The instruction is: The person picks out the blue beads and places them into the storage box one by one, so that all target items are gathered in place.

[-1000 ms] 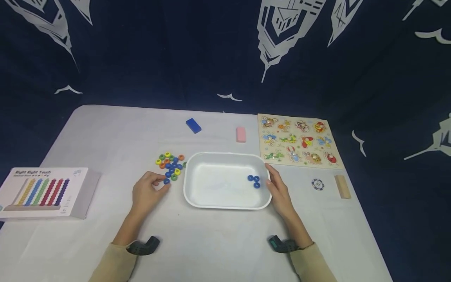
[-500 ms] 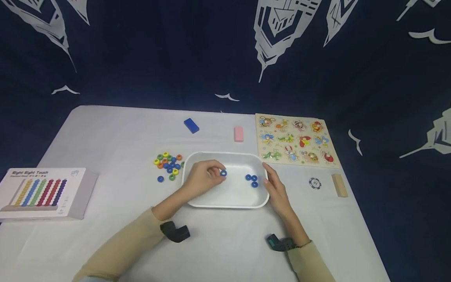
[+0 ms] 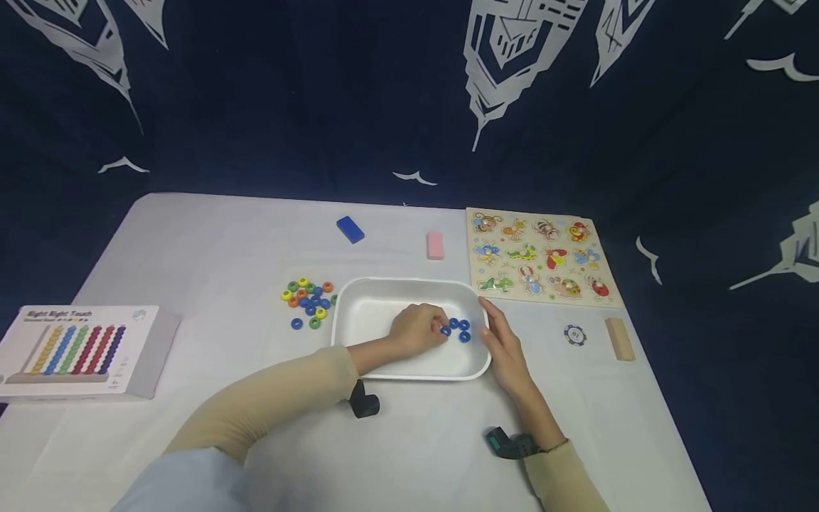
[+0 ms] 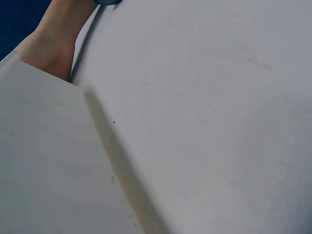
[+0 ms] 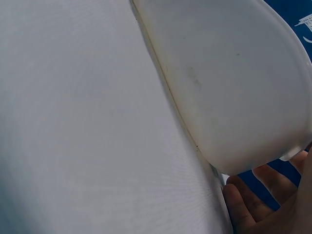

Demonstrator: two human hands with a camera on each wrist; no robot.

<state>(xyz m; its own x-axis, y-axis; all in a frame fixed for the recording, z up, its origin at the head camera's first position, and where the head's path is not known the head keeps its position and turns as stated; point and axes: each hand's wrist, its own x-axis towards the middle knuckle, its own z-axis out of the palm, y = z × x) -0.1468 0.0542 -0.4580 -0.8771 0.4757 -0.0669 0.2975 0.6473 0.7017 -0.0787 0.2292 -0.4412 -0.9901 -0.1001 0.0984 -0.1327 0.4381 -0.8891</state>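
In the head view, my left hand (image 3: pixel 417 330) reaches into the white tray (image 3: pixel 377 364) and pinches a blue bead (image 3: pixel 446 331) low over the tray floor. Beside it, toward the tray's right end, lie three other blue beads (image 3: pixel 465 337). My right hand (image 3: pixel 507 350) holds the right end of the tray, its thumb at the rim. The right wrist view shows right-hand fingers (image 5: pixel 241 202) by the tray's end wall (image 5: pixel 243 163). In the left wrist view, only the tray's side (image 4: pixel 48 151) and a wrist (image 4: pixel 53 51) appear; the left fingers are hidden.
Left of the tray lies a cluster of mixed-colour beads (image 3: pixel 310 301). A boxed bead toy (image 3: pixel 89 352) is at far left. Behind are a blue block (image 3: pixel 350 230), pink block (image 3: pixel 435 245) and insect puzzle board (image 3: pixel 544 256). A poker chip (image 3: pixel 575 335) and wooden block (image 3: pixel 620 339) lie right.
My left hand has carried a blue bead from the cluster rightward into the tray, close to the three blue beads. The right hand stays at the tray's right end.
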